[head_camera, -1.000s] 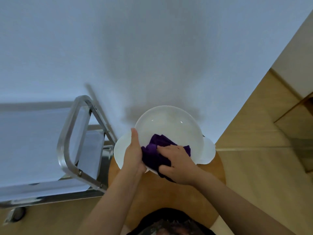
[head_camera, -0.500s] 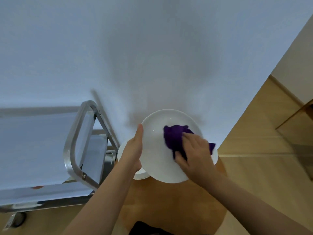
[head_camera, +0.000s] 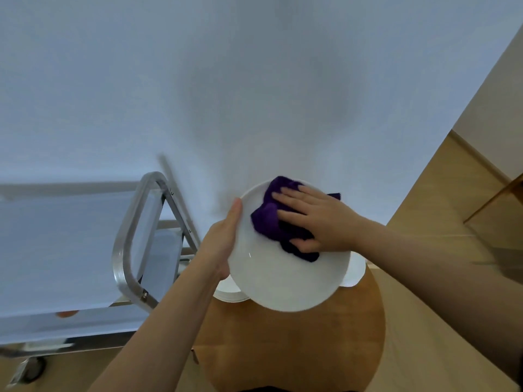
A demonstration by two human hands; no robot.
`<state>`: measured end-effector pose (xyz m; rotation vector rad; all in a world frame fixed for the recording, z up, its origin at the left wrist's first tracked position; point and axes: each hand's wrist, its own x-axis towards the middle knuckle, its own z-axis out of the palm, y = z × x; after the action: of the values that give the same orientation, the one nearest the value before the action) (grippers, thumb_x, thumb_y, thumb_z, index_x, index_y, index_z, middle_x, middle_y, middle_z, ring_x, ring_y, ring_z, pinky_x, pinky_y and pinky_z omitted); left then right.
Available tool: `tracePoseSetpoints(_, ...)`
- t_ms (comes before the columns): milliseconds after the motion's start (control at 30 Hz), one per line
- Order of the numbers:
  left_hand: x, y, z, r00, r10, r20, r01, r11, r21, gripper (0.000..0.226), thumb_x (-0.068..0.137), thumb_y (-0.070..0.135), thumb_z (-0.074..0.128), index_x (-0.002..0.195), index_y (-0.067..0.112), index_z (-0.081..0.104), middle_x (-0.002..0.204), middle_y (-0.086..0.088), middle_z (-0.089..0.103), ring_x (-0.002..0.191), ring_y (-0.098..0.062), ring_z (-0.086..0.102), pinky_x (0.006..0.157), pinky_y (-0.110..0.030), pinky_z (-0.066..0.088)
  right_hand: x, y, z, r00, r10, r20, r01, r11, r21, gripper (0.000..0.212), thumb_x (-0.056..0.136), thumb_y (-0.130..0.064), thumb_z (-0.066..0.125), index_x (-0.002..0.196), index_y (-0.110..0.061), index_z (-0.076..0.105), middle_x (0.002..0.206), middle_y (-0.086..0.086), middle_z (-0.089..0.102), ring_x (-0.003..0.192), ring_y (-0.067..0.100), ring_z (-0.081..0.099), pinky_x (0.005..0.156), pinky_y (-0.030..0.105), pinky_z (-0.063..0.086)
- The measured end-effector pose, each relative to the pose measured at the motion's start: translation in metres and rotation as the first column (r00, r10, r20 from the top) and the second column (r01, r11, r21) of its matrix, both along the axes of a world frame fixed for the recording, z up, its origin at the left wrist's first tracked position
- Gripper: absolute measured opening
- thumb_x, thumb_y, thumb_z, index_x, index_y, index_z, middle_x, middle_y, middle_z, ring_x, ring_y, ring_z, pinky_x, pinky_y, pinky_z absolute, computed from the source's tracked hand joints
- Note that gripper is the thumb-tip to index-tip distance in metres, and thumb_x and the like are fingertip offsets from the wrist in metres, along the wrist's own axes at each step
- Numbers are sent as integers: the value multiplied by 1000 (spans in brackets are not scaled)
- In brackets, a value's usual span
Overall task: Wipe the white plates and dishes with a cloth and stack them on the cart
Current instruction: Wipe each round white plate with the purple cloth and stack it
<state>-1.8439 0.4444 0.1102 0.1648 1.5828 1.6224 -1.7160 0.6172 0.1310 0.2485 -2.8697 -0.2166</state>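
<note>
The right hand (head_camera: 319, 224) is pressed flat-fingered on a purple cloth (head_camera: 271, 222) against a white plate (head_camera: 283, 278) gripped by the left hand (head_camera: 223, 241), wiping unfinished, stacking on the cart (head_camera: 124, 244) still undone.

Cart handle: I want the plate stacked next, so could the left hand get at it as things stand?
Probably not yet: the left hand grips the white plate being wiped. The cart handle lies close beside it, nothing between.
</note>
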Motion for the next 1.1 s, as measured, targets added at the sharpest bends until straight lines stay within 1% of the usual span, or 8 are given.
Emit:
tracePoseSetpoints(133,1,4,0,972,235,13,-235,970,58,51,75,76,49,86,28,62,60,9,70,52,-11,68,41,-24,51,15,-23,-21,931,-358,-67,336,915,-223,58,78,-37,63,125,-4,56,142,25,40,132,41,37,112,49,17)
tracePoseSetpoints(300,21,21,6,948,312,63,-318,935,158,56,73,77,50,90,26,68,81,0,75,79,-23,72,69,-42,59,4,-99,-36,827,-559,69,451,583,-676,65,82,-58,37,139,-27,37,156,5,8,144,24,-1,115,42,1)
tracePoseSetpoints(567,3,16,15,943,328,62,-330,943,42,52,73,77,51,83,26,59,84,1,71,84,-26,68,77,-41,56,40,-69,-39,968,-200,155,247,883,-400,67,67,-33,73,129,-19,51,134,1,53,125,20,47,105,33,31)
tracePoseSetpoints(667,7,21,24,941,315,122,-325,942,79,49,79,72,50,88,25,58,94,0,68,92,-26,65,88,-44,53,34,-65,-40,949,-303,-86,262,912,-316,51,53,-7,85,102,-8,69,96,8,71,83,26,67,76,38,53)
tracePoseSetpoints(833,-9,20,40,979,158,130,-175,976,129,64,84,69,45,121,19,60,119,-9,66,109,-30,62,95,-49,48,24,-72,-22,901,-281,-329,105,880,-464,31,52,2,81,76,-9,65,63,2,64,55,22,61,56,23,43)
tracePoseSetpoints(933,-29,4,40,997,22,76,-37,979,200,82,71,83,35,105,18,72,121,-4,65,119,-24,53,92,-56,44,27,-70,14,865,-501,-37,78,207,-975,36,61,-8,79,85,-28,61,69,-10,67,64,10,65,50,18,48)
tracePoseSetpoints(1000,-34,-3,26,998,37,41,-42,991,130,81,76,82,28,117,23,66,133,0,54,130,-22,40,103,-61,26,33,-55,27,902,-426,69,-51,-264,-963,42,61,4,77,88,-27,65,74,-9,71,70,11,68,51,19,51)
tracePoseSetpoints(1100,-18,-7,-3,987,84,140,-94,994,64,74,84,75,27,134,25,51,135,-4,54,127,-25,47,105,-56,34,39,-47,27,969,-240,52,-109,-613,-783,31,59,5,70,81,-16,75,79,6,72,72,21,70,54,27,54)
